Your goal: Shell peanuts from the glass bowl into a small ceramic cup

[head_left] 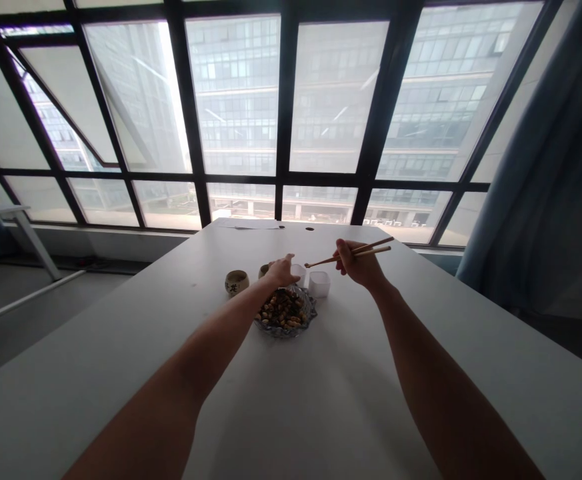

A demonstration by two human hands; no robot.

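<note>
My right hand (358, 264) is closed around a pair of chopsticks (328, 260) that point left. At their tips sits a small brownish piece, too small to name. My left hand (281, 272) reaches over the far side of a glass bowl (311, 315), thumb and fingers apart. It is beside a clear plastic cup (299, 272); whether it touches the cup I cannot tell. A second clear plastic cup (319, 285) stands just right of it, below the chopstick tips. Peanuts and darker pieces (285, 310) fill the scalloped bowl.
Left of the bowl stands a small ceramic cup (237, 283) with dark characters; another cup (263, 270) is partly hidden behind my left hand. White sheets (251, 225) lie at the far edge of the white table (171, 333). Beyond are large windows, with a curtain (525, 200) at right.
</note>
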